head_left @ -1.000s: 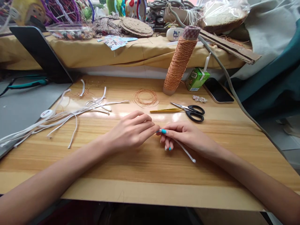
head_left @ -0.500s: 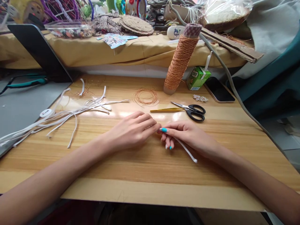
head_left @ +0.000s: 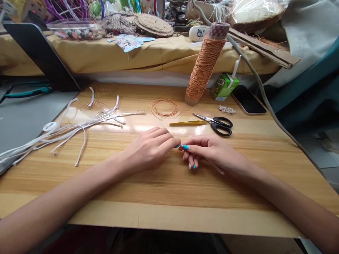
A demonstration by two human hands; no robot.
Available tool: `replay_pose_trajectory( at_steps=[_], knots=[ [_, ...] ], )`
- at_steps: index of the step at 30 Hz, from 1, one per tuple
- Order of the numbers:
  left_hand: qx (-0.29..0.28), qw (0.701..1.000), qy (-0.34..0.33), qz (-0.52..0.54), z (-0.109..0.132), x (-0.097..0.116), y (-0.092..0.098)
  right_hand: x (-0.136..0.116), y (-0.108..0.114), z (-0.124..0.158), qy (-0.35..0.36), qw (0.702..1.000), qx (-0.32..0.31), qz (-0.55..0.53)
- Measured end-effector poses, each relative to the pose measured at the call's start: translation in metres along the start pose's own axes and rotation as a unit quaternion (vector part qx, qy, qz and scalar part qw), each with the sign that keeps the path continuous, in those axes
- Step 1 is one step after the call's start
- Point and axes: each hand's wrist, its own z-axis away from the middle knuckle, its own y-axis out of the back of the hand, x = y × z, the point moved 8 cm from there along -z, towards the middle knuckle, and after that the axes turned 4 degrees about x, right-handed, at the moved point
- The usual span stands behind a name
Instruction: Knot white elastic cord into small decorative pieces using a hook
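Note:
My right hand pinches a short piece of white cord between thumb and forefinger; its loose end shows below the palm. Fingertip to fingertip with it, my left hand is closed in a pinch at the cord's other end, where the fingers hide most of what they grip. Just beyond the hands lie black-handled scissors and gold tweezers, their tips overlapping. Behind them rests a loose coil of thin orange thread. A bundle of white cords spreads over the table at the left.
A tall spool of orange twine stands at the back, beside a green drink carton, a phone and small clear beads. A grey cable runs down the right. A dark tablet leans at the left.
The cord's loose end has swung up closer under my right hand. My left thumb has shifted, so its blue nail now shows. The view has moved slightly.

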Motion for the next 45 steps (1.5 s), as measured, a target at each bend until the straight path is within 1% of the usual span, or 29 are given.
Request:
replay_pose_trajectory(
  at_steps=[3, 7, 12, 15, 17, 20, 21, 23, 25, 30, 34, 39, 45],
  knots=[
    [0.008, 1.000, 0.008, 0.012, 0.001, -0.001, 0.000, -0.001, 0.000, -0.001, 0.004, 1.000, 0.006, -0.011],
    [0.017, 0.998, 0.033, 0.050, 0.001, -0.006, 0.000, -0.002, 0.000, 0.000, 0.007, 1.000, 0.015, 0.001],
    [0.048, 0.991, 0.065, 0.106, 0.000, -0.011, 0.003, -0.004, 0.002, 0.000, 0.023, 0.999, 0.034, 0.017],
    [0.053, 0.983, 0.107, 0.137, -0.001, -0.016, 0.002, -0.003, 0.003, 0.000, 0.033, 0.999, 0.035, 0.021],
    [0.032, 0.966, 0.167, 0.194, 0.001, -0.024, -0.004, -0.002, 0.003, -0.001, 0.038, 0.998, 0.034, 0.024],
    [-0.012, 0.918, 0.264, 0.295, 0.006, -0.034, -0.016, 0.000, 0.004, -0.002, 0.041, 0.998, 0.033, 0.023],
    [-0.019, 0.904, 0.284, 0.317, 0.008, -0.036, -0.019, 0.000, 0.004, -0.002, 0.042, 0.998, 0.032, 0.021],
    [-0.021, 0.890, 0.304, 0.339, 0.009, -0.038, -0.021, 0.000, 0.004, -0.002, 0.043, 0.998, 0.031, 0.018],
    [-0.012, 0.888, 0.305, 0.344, 0.010, -0.038, -0.019, 0.000, 0.004, -0.002, 0.043, 0.998, 0.030, 0.015],
    [0.004, 0.909, 0.276, 0.312, 0.007, -0.033, -0.014, 0.000, 0.003, -0.002, 0.042, 0.999, 0.031, -0.005],
    [0.007, 0.916, 0.270, 0.295, 0.006, -0.032, -0.012, -0.001, 0.004, -0.002, 0.045, 0.998, 0.036, -0.001],
    [0.022, 0.924, 0.256, 0.284, 0.005, -0.031, -0.009, -0.004, 0.004, 0.000, 0.063, 0.996, 0.056, 0.012],
    [0.023, 0.933, 0.237, 0.269, 0.004, -0.029, -0.007, -0.005, 0.007, 0.001, 0.082, 0.992, 0.093, 0.020]
  ],
)
